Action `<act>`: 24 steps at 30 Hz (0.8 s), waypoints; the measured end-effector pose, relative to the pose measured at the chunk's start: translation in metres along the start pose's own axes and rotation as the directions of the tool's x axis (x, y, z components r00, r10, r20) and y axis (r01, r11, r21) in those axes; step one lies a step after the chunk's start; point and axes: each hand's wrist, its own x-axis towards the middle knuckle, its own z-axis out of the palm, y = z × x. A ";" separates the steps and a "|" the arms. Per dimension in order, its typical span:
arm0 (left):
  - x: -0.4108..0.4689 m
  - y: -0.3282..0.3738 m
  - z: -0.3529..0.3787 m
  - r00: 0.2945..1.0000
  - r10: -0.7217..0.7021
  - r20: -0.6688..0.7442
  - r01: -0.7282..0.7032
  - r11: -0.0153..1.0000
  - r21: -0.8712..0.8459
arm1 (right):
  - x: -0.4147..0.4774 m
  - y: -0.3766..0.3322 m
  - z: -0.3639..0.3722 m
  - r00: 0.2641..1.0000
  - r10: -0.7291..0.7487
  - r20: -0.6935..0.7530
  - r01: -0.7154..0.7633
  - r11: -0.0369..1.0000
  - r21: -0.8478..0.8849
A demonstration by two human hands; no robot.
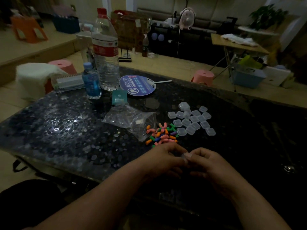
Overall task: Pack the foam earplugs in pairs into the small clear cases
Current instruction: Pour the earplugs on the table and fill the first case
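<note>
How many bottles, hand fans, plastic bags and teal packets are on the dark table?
Bottles: 2, the large clear bottle and the small blue bottle
Hand fan: 1
Plastic bag: 1
Teal packet: 1
Total: 5

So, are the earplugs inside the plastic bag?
No, the earplugs lie in a loose pile on the table, beside the bag and next to the cases.
</note>
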 end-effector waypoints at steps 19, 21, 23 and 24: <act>-0.004 0.006 -0.001 0.999 -0.040 0.009 0.041 0.996 -0.085 | 0.001 0.000 0.003 0.983 -0.174 -0.056 0.166 0.978 -0.129; -0.004 0.006 -0.001 0.999 -0.043 0.009 0.043 0.996 -0.084 | 0.002 0.001 0.004 0.983 -0.177 -0.053 0.168 0.977 -0.131; -0.004 0.006 -0.002 0.999 -0.043 0.006 0.044 0.996 -0.083 | 0.003 0.002 0.004 0.982 -0.183 -0.053 0.175 0.976 -0.132; -0.004 0.005 -0.002 0.999 -0.043 0.006 0.043 0.996 -0.082 | 0.004 0.002 0.005 0.981 -0.188 -0.054 0.179 0.975 -0.132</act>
